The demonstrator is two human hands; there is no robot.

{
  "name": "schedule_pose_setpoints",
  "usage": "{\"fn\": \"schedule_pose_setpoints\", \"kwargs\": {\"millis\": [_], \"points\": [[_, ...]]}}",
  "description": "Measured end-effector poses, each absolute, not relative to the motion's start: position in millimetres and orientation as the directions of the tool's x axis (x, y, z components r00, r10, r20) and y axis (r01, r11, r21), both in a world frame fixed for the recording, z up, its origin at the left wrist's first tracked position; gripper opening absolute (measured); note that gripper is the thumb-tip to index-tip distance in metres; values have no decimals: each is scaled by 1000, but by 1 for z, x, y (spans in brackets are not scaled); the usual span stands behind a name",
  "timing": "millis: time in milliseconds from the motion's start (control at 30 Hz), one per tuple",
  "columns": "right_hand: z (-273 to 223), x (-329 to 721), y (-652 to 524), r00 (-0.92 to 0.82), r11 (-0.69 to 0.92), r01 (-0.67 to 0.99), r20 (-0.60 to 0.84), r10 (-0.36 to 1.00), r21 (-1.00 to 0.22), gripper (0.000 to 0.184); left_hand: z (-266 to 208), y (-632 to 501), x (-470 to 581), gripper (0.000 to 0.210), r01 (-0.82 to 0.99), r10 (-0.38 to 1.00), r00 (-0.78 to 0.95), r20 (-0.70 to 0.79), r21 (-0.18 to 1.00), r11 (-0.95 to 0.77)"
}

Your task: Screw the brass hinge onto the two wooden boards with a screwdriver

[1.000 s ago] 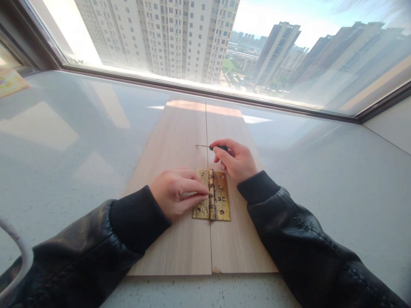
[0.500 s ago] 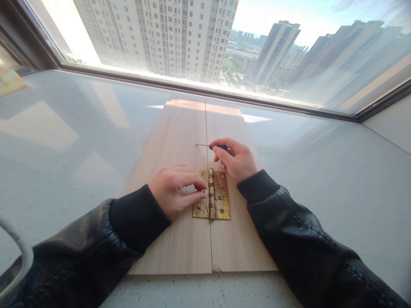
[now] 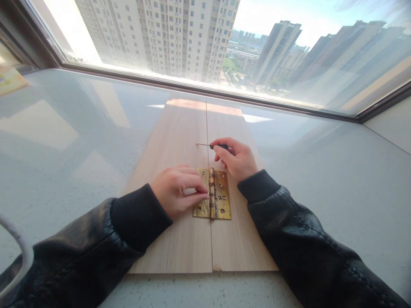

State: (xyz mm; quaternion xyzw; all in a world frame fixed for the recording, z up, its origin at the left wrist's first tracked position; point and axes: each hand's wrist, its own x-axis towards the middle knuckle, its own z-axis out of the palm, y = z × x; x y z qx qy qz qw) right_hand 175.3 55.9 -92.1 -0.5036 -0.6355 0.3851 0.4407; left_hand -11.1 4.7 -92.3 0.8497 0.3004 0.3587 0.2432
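A brass-coloured hinge (image 3: 221, 196) with worn, dark-marked leaves lies flat across the seam between two pale wooden boards (image 3: 180, 248). Over its left leaf is my left hand (image 3: 180, 190), thumb and forefinger pinched together near the knuckle. Whatever is between those fingertips is too small to make out. Just beyond the hinge, my right hand (image 3: 236, 158) grips a small screwdriver (image 3: 220, 146) by its black handle. The thin shaft points left above the left board, with a tiny blob at its tip. Screw holes show in both leaves, and one at the upper left has a cross-shaped mark.
The boards rest on a speckled white sill (image 3: 321, 179) beneath a large window with a dark frame (image 3: 180, 87). A white cable (image 3: 25, 252) curves by my left sleeve. A yellowish item (image 3: 11, 81) sits at the far left edge.
My left thumb and forefinger have closed together into a pinch and shifted slightly right toward the hinge knuckle. The right hand and screwdriver are almost unmoved.
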Motion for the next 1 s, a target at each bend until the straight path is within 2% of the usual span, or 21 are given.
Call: {"fn": "schedule_pose_setpoints", "kwargs": {"millis": [333, 600, 867, 1000], "points": [[-90, 175, 55, -92, 185, 277, 166, 982, -943, 20, -90, 3, -11, 10, 351, 704, 538, 464, 636, -688], [-90, 175, 61, -46, 120, 170, 114, 992, -978, 21, -90, 5, -10, 14, 349, 687, 579, 440, 627, -696], [-93, 176, 65, -31, 103, 97, 100, 994, -990, 23, -89, 5, -7, 17, 359, 640, 621, 452, 561, -746], [-92, 176, 65, -31, 96, 86, 93, 995, -992, 25, -91, 5, -7, 16, 361, 661, 591, 462, 581, -729]]}}
